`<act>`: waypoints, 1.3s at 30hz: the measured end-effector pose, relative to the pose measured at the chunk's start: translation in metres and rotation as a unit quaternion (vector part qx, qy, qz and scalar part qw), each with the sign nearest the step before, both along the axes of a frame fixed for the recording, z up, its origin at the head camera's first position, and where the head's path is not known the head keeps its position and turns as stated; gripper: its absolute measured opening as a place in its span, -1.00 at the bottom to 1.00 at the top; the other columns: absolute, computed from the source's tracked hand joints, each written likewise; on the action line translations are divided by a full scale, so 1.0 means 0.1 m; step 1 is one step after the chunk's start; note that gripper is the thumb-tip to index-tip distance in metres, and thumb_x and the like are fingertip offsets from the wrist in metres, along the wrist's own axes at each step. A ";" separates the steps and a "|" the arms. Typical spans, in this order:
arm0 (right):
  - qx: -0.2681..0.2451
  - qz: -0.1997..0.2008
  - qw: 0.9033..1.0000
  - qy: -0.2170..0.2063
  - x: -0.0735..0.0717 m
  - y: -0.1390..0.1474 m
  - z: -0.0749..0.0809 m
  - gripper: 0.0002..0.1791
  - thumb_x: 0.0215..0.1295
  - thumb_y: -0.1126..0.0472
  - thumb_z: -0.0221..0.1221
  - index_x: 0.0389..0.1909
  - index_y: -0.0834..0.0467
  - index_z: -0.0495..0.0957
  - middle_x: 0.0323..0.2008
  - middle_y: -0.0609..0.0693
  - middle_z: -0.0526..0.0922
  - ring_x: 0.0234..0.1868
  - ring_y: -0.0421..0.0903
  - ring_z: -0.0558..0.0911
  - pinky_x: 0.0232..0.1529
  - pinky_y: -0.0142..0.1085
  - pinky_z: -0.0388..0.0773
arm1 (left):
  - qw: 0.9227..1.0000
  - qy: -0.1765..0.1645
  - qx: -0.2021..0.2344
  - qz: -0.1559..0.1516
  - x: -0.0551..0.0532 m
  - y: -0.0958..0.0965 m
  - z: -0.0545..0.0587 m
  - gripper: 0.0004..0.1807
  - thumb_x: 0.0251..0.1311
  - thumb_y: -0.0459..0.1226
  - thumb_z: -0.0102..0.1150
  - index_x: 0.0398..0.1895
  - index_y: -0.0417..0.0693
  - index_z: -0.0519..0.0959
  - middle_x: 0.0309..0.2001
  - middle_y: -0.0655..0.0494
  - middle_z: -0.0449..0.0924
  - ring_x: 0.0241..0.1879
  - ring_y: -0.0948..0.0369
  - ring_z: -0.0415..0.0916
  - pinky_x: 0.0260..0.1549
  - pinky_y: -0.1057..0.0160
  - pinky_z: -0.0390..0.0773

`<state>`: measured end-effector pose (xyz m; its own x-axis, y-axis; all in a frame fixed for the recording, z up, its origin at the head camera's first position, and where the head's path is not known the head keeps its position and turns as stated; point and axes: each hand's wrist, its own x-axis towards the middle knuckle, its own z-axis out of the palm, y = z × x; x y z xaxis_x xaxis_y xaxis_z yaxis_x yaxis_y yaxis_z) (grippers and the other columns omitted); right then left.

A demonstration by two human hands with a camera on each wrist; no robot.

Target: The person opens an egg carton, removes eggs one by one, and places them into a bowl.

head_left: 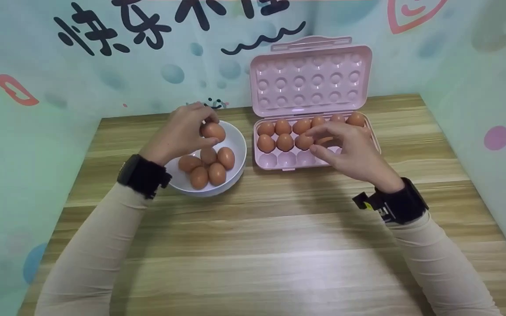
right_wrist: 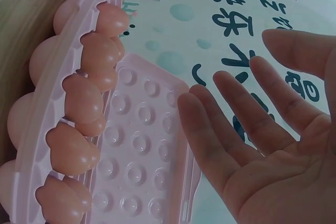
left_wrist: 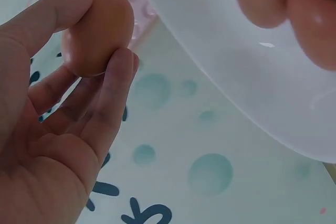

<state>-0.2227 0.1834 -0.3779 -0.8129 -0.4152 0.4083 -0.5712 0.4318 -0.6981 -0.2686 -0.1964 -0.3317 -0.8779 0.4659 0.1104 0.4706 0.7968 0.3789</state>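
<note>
My left hand (head_left: 182, 134) pinches a brown egg (head_left: 215, 131) between thumb and fingertips, above the far side of a white bowl (head_left: 232, 135). Several more brown eggs (head_left: 217, 174) lie together inside that bowl. In the left wrist view the held egg (left_wrist: 100, 32) shows clear of the bowl's rim. Over the right part of a pink egg carton (head_left: 275, 161), my right hand (head_left: 353, 151) hovers with fingers spread and nothing in them, as the right wrist view confirms. Brown eggs (head_left: 285, 142) fill the carton's back row and stand in its middle row; the hand hides some cups.
The carton's dimpled lid (head_left: 290, 98) stands raised against the patterned backdrop (head_left: 147, 87) behind the wooden table (head_left: 253, 245). Bare cups show along the carton's front row. Bowl and carton stand side by side, a narrow gap between them.
</note>
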 end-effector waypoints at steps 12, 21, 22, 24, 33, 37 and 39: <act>0.005 0.006 1.000 -0.001 0.00 -0.01 0.00 -0.71 0.35 0.39 0.37 0.07 0.20 0.73 -0.01 -0.06 0.79 -0.09 -0.05 0.79 0.00 -0.32 0.72 | 0.993 -0.075 -0.094 0.001 -0.29 0.10 -0.12 -0.74 0.23 -0.36 0.35 -0.02 -0.21 0.65 -0.14 -0.08 0.60 -0.10 -0.01 0.47 -0.12 0.09 0.53; 0.005 0.006 1.000 -0.005 0.00 0.00 0.00 -0.70 0.35 0.41 0.37 0.07 0.22 0.72 0.00 -0.01 0.78 -0.08 -0.03 0.78 0.00 -0.38 0.70 | 0.986 -0.126 -0.109 0.012 -0.38 0.19 -0.21 -0.69 0.26 -0.42 0.32 0.07 -0.21 0.63 -0.05 -0.07 0.59 -0.04 -0.01 0.50 -0.05 0.07 0.60; 0.006 0.007 1.000 -0.004 0.00 0.01 0.00 -0.70 0.35 0.41 0.37 0.08 0.22 0.72 0.00 -0.01 0.78 -0.08 -0.03 0.78 0.00 -0.40 0.70 | 0.986 -0.126 -0.110 0.011 -0.39 0.20 -0.22 -0.69 0.25 -0.43 0.32 0.06 -0.21 0.63 -0.05 -0.08 0.59 -0.04 -0.01 0.50 -0.05 0.07 0.60; 0.004 0.007 1.000 -0.003 0.00 0.01 0.00 -0.70 0.35 0.41 0.37 0.07 0.21 0.73 0.00 -0.03 0.78 -0.08 -0.02 0.78 0.00 -0.43 0.69 | 0.985 -0.127 -0.113 0.010 -0.40 0.21 -0.23 -0.69 0.25 -0.44 0.31 0.06 -0.21 0.64 -0.06 -0.07 0.59 -0.05 -0.01 0.50 -0.06 0.07 0.60; 0.000 0.011 1.000 -0.004 0.00 0.01 -0.02 -0.71 0.36 0.42 0.36 0.08 0.22 0.72 0.01 -0.03 0.77 -0.05 -0.05 0.76 0.01 -0.42 0.69 | 0.989 -0.086 -0.114 -0.024 -0.39 0.19 -0.29 -0.74 0.17 -0.48 0.25 -0.06 -0.33 0.66 -0.15 -0.18 0.64 -0.14 -0.05 0.51 -0.08 0.02 0.61; 0.003 0.013 1.000 0.000 0.00 0.02 -0.02 -0.70 0.36 0.43 0.35 0.07 0.20 0.73 0.00 -0.05 0.78 -0.04 -0.04 0.76 0.02 -0.41 0.69 | 0.989 -0.094 -0.117 -0.018 -0.39 0.21 -0.31 -0.74 0.18 -0.47 0.26 -0.04 -0.31 0.67 -0.11 -0.18 0.64 -0.10 -0.05 0.52 -0.02 0.00 0.61; 0.002 0.014 1.000 0.000 0.00 0.02 -0.02 -0.70 0.36 0.43 0.35 0.07 0.20 0.73 0.00 -0.05 0.78 -0.03 -0.03 0.77 0.03 -0.39 0.69 | 0.988 -0.098 -0.119 -0.015 -0.39 0.21 -0.32 -0.74 0.19 -0.45 0.26 -0.04 -0.30 0.67 -0.09 -0.18 0.63 -0.08 -0.06 0.51 0.00 0.00 0.60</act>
